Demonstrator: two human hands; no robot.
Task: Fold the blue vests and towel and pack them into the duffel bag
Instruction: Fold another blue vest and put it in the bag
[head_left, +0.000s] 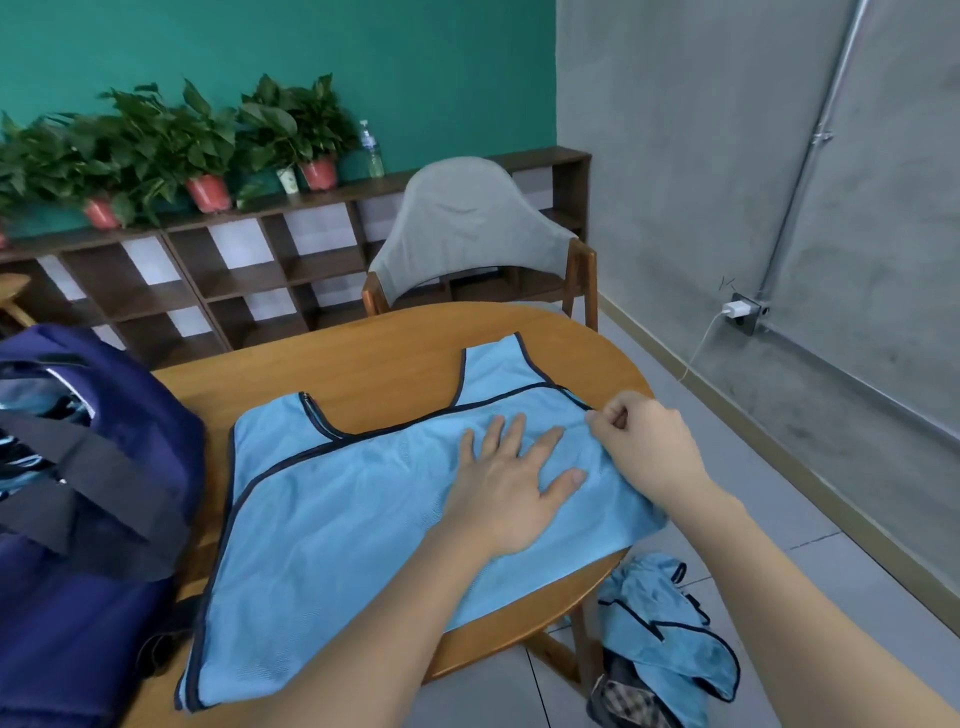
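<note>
A light blue vest (332, 519) with dark trim lies spread flat on the wooden table (374, 358). My left hand (511, 486) presses flat on the vest's right half, fingers spread. At the vest's right edge, near the shoulder strap, my right hand (641, 441) pinches the dark trim. The navy duffel bag (88, 519) stands open on the table's left side with striped cloth inside. Another blue vest (670, 629) lies crumpled on a seat below the table's right edge, on top of a checked cloth (623, 704).
A grey-backed wooden chair (467, 234) stands at the table's far side. Behind it runs a low wooden shelf (249, 260) with potted plants and a water bottle (371, 150). A charger (735, 310) is plugged into the grey wall at right.
</note>
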